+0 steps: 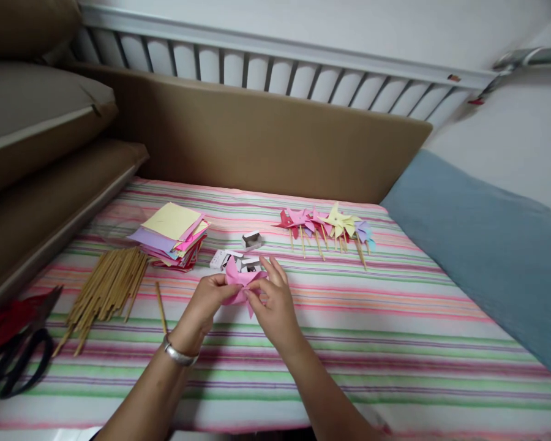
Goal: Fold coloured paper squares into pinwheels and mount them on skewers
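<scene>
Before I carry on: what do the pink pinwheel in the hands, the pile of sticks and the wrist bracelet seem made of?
Pink pinwheel: probably matte paper; thin, with pointed, folded blades.
Pile of sticks: bare wood or bamboo, tan and unpainted; I can't tell which.
Bracelet: likely metal, silvery with bright highlights, though coated plastic isn't ruled out.

Forearms [149, 387] converge forward; left hand [206, 300] and right hand [274, 303] pinch close together, right outer fingers [279, 271] raised.

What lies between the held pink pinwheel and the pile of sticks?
The head view shows the left hand, which pinches the pink pinwheel, then one loose stick on striped cloth before the pile of sticks.
</scene>
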`<state>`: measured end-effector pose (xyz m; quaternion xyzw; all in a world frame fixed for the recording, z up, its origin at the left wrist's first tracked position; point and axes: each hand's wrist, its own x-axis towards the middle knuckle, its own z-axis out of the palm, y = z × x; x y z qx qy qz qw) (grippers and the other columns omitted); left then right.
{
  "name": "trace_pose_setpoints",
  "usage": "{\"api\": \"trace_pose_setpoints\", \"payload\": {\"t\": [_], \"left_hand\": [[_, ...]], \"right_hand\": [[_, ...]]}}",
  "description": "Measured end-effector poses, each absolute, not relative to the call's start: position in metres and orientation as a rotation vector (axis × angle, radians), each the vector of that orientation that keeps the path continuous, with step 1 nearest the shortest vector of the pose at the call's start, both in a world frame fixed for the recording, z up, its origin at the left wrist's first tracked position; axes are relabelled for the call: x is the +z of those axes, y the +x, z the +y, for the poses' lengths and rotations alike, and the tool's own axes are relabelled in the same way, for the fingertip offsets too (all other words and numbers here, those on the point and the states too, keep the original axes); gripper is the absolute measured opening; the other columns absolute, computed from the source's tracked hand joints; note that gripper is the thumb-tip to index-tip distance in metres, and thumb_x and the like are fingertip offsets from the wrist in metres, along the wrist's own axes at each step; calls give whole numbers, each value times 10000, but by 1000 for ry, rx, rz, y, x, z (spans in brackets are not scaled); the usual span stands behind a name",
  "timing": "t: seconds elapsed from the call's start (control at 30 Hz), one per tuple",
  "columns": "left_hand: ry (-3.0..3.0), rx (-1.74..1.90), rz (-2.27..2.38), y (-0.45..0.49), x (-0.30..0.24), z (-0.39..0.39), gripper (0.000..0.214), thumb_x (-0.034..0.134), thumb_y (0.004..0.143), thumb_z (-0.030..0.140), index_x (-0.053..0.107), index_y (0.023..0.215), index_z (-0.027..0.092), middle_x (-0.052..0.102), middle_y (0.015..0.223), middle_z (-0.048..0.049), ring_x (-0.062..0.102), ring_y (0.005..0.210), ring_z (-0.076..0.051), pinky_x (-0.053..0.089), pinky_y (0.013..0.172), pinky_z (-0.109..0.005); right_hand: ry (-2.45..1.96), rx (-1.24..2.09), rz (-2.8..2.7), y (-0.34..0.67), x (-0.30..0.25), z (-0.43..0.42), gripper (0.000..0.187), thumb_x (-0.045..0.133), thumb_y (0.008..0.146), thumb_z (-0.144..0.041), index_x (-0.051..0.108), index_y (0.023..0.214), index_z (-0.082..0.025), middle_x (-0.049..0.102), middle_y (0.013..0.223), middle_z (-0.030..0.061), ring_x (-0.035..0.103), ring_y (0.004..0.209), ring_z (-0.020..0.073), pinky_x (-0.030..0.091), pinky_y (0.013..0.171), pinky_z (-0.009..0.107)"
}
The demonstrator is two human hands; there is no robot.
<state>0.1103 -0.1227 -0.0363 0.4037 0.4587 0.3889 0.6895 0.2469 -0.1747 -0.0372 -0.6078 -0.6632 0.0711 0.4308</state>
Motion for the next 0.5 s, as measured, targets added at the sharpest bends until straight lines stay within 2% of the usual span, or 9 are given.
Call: {"api": "trace_pose_setpoints", "payload": {"t": [0.13,0.27,0.5], "left_hand": [[937,843,1027,109,-39,-122,193,785,491,236,705,623,120,604,510,11,453,468,-75,316,501,-205],[949,760,954,105,-37,-121,222,786,506,263,720,666,124,655,583,-21,522,531,-111,370,559,-227],[962,704,915,99,-32,-119,223,802,470,297,683,553,128,656,583,-45,555,579,-148,402,582,-251]], "right_hand": [[-1539,188,-1669,247,-35,-176,86,601,770,-195,623,687,-200,464,1360,105,261,1343,262,308,1040,489],[-1565,215,-1672,246,-33,-177,77,622,747,-179,625,673,-199,490,1336,112,282,1333,268,303,1040,490],[-1619,281,-1646,245,-35,-175,73,645,720,-165,626,660,-201,517,1307,111,320,1311,277,303,1035,497]]}}
